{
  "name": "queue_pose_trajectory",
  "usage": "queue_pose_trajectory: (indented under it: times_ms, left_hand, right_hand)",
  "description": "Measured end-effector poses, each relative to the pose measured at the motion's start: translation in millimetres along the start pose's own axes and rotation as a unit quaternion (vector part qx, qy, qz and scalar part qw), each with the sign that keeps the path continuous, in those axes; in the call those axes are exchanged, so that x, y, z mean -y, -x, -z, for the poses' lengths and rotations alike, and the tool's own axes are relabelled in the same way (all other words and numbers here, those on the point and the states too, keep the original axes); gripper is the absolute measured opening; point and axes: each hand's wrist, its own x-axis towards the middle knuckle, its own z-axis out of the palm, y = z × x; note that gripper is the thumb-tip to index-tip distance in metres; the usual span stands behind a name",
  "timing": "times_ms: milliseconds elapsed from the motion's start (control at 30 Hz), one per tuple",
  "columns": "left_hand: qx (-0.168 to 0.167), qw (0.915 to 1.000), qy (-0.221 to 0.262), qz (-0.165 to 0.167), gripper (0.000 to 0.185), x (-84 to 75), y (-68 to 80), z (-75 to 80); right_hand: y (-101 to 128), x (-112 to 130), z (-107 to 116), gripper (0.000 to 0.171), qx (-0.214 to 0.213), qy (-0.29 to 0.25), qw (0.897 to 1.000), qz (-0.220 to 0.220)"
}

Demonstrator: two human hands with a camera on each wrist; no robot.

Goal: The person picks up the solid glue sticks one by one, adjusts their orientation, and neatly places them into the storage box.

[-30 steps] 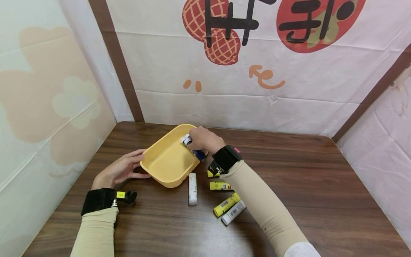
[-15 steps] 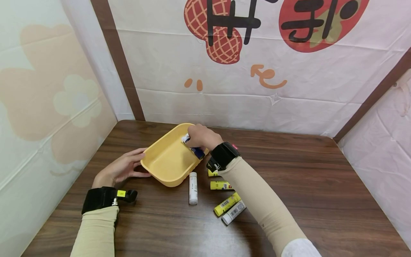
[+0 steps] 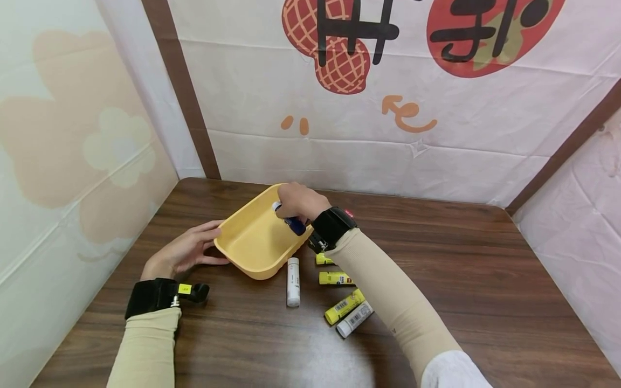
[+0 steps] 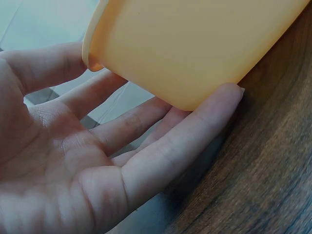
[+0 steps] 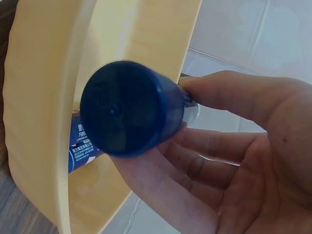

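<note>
A yellow tray (image 3: 247, 245) sits at the middle left of the brown table. My right hand (image 3: 297, 200) is over its far right rim and pinches a blue glue stick (image 3: 293, 223) that slants down into the tray. The right wrist view shows the stick's dark round end (image 5: 127, 116) between thumb and fingers, with the tray wall (image 5: 39, 97) beside it. My left hand (image 3: 186, 250) lies with straight fingers (image 4: 161, 151) against the tray's left corner (image 4: 195, 44), some fingers reaching under it.
Loose glue sticks lie right of the tray: a white one (image 3: 292, 274), a yellow one (image 3: 335, 278), another yellow (image 3: 344, 306), a white one (image 3: 354, 319). My right forearm partly hides one more yellow stick (image 3: 322, 260). Printed cloth walls enclose the table.
My right hand has carried the blue stick a little left and further in over the tray. The left hand has stayed at the tray's corner.
</note>
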Motion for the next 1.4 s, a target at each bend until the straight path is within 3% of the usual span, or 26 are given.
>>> queue_pose_trajectory:
  times_ms: [667, 1400]
  left_hand:
    - [-0.011, 0.9999, -0.009, 0.005, 0.06, -0.1, -0.1, 0.7]
    - [-0.007, 0.9999, -0.007, 0.0, 0.063, 0.2, -0.4, 2.5]
  right_hand:
    - [-17, 5, 3, 0.014, 0.006, 0.006, 1.0, -0.013]
    - [-31, 12, 1, 0.013, 0.034, 0.01, 0.999, -0.034]
